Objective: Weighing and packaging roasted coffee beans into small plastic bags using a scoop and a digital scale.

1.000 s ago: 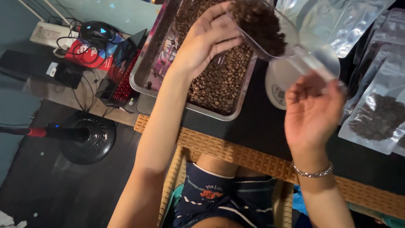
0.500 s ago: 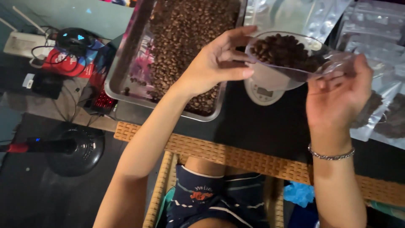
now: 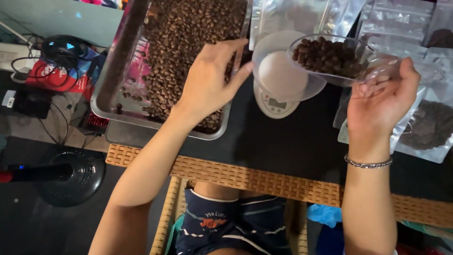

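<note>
Clear and silvery pouches (image 3: pixel 415 28) at far right, one bean-filled (image 3: pixel 427 125); small grey scale screen (image 3: pixel 277 103) centre

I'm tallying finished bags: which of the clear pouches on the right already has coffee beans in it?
The pouch at the right edge, beside the right hand: a dark mass of beans shows through it. The pouches above look flat and silvery.

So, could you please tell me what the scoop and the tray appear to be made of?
Scoop in the right hand: clear, glossy plastic, it seems, since the beans show through its wall. Tray: probably brushed metal, grey with a dull sheen along its rim.
</note>
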